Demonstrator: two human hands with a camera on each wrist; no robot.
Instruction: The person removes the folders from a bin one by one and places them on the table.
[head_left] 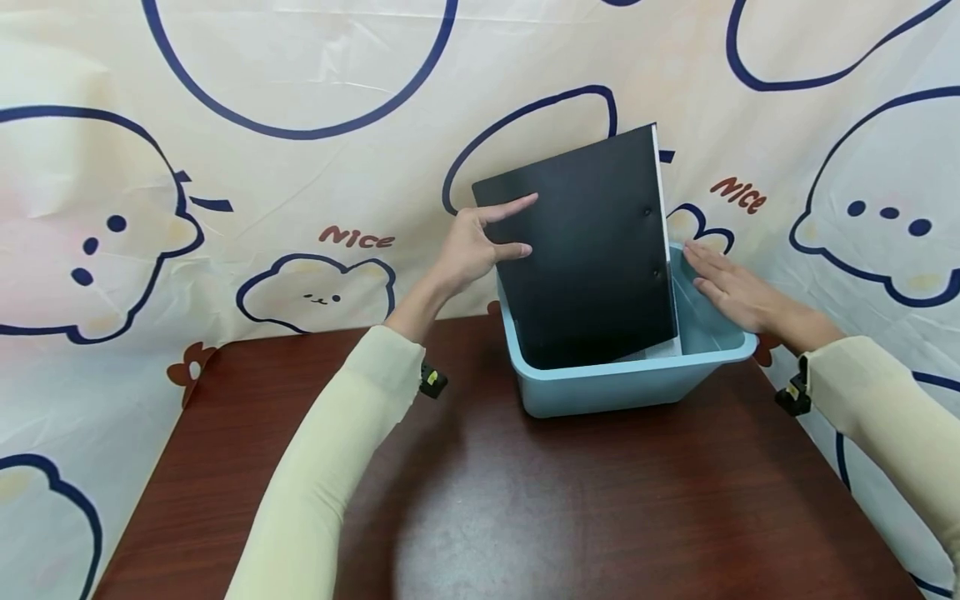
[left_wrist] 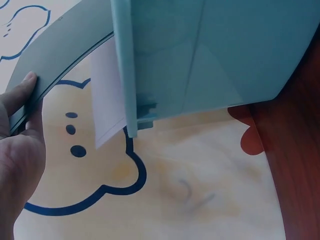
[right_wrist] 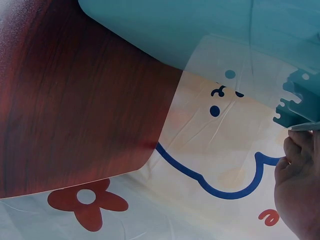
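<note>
A black folder (head_left: 581,250) with a pale edge and two small rivets on its right side stands tilted in a light blue plastic bin (head_left: 600,387). Its upper part rises above the rim. My left hand (head_left: 472,242) holds the folder's left edge, with thumb and index finger spread over the front cover and the other fingers hidden behind. In the left wrist view the folder's cover (left_wrist: 55,55) bows, and a white sheet (left_wrist: 107,95) shows beside it. My right hand (head_left: 731,287) grips the bin's right rim near the back corner, some fingers bent beneath the rim in the right wrist view.
The bin stands on a dark red-brown wooden table (head_left: 525,500) at its back right edge. A cream cloth (head_left: 315,200) with blue bear outlines hangs behind and at both sides. Small black wrist cameras (head_left: 432,381) sit at both cuffs.
</note>
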